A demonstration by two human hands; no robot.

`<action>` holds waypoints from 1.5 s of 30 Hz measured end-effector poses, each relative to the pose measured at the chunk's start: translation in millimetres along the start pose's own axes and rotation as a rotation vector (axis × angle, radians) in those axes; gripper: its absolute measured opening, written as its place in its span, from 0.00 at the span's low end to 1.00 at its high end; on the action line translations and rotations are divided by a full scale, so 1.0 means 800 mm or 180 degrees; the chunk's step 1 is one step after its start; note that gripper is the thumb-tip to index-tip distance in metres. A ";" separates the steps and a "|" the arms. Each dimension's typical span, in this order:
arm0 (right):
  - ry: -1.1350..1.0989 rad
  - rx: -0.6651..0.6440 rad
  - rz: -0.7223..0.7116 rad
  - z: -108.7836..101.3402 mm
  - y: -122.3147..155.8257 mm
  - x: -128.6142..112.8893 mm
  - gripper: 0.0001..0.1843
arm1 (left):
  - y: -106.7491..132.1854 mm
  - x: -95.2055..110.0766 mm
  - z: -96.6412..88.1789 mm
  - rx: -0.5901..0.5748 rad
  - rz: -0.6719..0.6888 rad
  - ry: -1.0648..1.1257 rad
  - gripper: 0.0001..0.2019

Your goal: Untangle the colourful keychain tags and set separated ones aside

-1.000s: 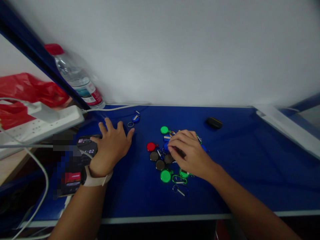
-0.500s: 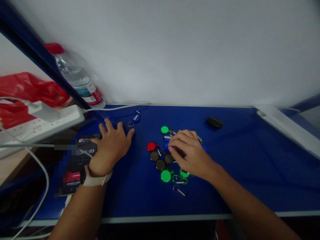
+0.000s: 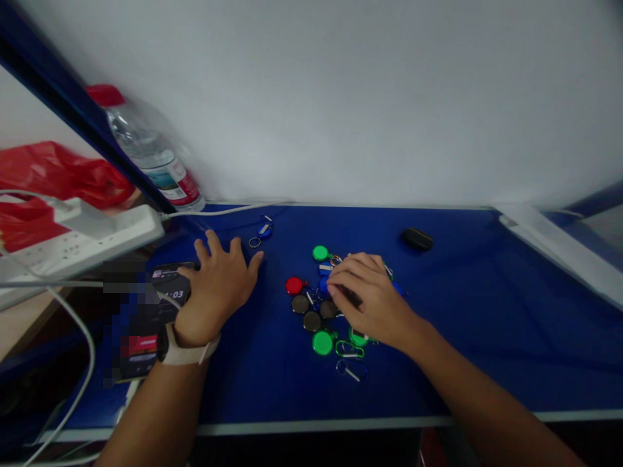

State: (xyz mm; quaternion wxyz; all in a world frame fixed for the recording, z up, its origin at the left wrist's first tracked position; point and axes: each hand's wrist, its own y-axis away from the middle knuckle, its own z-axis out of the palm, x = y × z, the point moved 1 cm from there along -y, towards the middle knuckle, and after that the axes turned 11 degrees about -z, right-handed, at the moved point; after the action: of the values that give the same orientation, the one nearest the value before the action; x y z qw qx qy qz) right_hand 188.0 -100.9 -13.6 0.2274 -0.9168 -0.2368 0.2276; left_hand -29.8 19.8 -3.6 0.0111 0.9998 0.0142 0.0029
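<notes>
A heap of round key tags (image 3: 314, 311) in green, red, blue and brown, with small carabiner clips, lies on the blue table (image 3: 487, 324). My right hand (image 3: 372, 298) rests over the heap, fingers curled down onto the tags; what they grip is hidden. My left hand (image 3: 219, 282) lies flat on the table, fingers spread, just right of a phone (image 3: 160, 305) with a lit screen. A single blue key tag with a ring (image 3: 263, 230) lies apart beyond my left fingertips.
A water bottle with a red cap (image 3: 150, 155) stands at the back left by a blue post. A white power strip (image 3: 73, 243) and red plastic bag (image 3: 53, 178) sit left. A small black case (image 3: 416, 239) lies at the back. White rail (image 3: 559, 253) at right.
Almost nothing has moved. My left hand has shifted very slightly; my right hand stays on the heap of tags.
</notes>
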 end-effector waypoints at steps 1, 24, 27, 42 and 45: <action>0.0005 0.0001 0.0004 0.000 0.000 0.000 0.06 | 0.000 0.000 0.000 -0.0007 0.0001 -0.0006 0.31; 0.0014 0.0032 -0.0024 0.003 0.000 0.001 0.06 | 0.002 0.004 -0.003 -0.0074 -0.0078 -0.0011 0.30; 0.0018 0.0013 -0.0029 0.002 0.000 0.000 0.06 | 0.006 0.006 -0.007 -0.0057 -0.0061 -0.0023 0.30; 0.0096 0.0140 -0.0176 0.004 0.003 0.003 0.05 | 0.129 -0.038 0.010 0.0597 0.0032 0.0181 0.29; 0.0137 0.0154 -0.0203 0.004 0.004 0.003 0.05 | 0.142 -0.045 0.011 0.0547 0.0030 0.0229 0.28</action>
State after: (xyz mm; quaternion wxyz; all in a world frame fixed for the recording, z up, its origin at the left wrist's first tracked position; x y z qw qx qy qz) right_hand 188.8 -101.1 -18.4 0.2616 -0.9077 -0.2554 0.2060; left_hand -62.4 -95.0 -10.3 -0.0753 0.9964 0.0100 0.0376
